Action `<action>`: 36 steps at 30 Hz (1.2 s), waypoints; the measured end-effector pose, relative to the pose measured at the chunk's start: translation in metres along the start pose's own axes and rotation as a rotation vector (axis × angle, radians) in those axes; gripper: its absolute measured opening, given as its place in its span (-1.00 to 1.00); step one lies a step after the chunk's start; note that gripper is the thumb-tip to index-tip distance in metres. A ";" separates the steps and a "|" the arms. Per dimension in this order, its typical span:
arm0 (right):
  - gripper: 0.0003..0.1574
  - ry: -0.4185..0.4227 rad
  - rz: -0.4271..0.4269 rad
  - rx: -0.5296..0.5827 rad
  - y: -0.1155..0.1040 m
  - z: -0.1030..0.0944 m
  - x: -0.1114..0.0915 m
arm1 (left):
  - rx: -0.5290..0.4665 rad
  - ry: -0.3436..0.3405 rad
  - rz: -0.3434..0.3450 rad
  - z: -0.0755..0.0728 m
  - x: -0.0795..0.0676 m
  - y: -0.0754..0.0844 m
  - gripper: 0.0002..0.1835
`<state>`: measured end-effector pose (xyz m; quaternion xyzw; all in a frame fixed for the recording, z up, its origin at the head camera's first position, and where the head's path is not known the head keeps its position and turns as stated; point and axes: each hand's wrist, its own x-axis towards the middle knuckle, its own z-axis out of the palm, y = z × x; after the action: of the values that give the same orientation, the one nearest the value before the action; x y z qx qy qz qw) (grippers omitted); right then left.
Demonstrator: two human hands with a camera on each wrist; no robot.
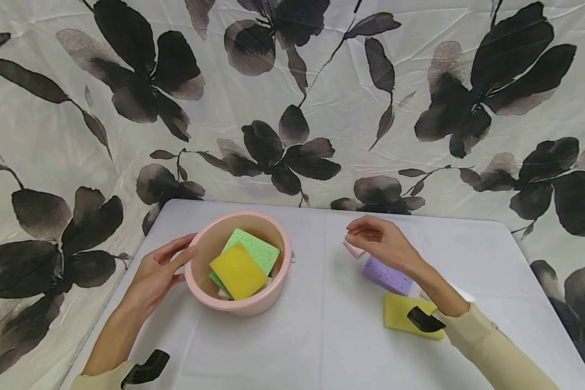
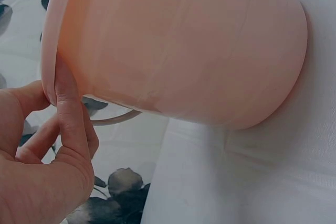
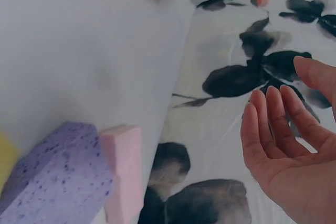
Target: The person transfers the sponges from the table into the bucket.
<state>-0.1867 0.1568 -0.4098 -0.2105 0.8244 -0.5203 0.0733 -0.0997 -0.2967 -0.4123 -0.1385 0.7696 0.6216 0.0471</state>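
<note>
A pink bucket (image 1: 268,303) stands on the left part of the table. My left hand (image 1: 158,271) pinches its rim from the left side; in the left wrist view the fingers of the left hand (image 2: 58,145) lie at the rim and under its lip. Inside the bucket a yellow sponge (image 1: 239,271) lies over a green speckled sponge (image 1: 257,249). Holding nothing, my right hand (image 1: 385,241) hovers with loosely bent fingers over a pink sponge (image 1: 353,249), which it partly hides. Next to that lies a purple sponge (image 3: 63,177).
Nearer the front right, another yellow sponge (image 1: 400,313) lies partly under the right forearm. Something white (image 1: 460,293) shows behind that forearm. A white cloth covers the table (image 1: 273,352), and a floral sheet (image 1: 292,81) hangs behind it.
</note>
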 end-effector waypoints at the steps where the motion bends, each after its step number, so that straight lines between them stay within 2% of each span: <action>1: -0.66 0.004 0.007 -0.001 0.003 -0.001 -0.001 | -0.001 0.002 -0.001 0.000 0.000 0.000 -0.20; 15: -0.63 0.090 0.037 -0.044 0.041 -0.012 -0.011 | -0.016 0.004 -0.016 -0.001 0.001 -0.001 -0.19; 22: -0.60 0.114 0.074 -0.127 0.063 -0.015 -0.016 | -0.026 0.000 -0.013 -0.001 0.001 -0.001 -0.20; 36: -0.50 0.105 0.175 -0.224 0.093 -0.017 -0.030 | -0.015 0.004 -0.010 -0.003 0.001 -0.003 -0.18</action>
<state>-0.1911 0.2182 -0.4880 -0.1172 0.8952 -0.4270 0.0510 -0.0992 -0.3000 -0.4152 -0.1439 0.7643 0.6268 0.0478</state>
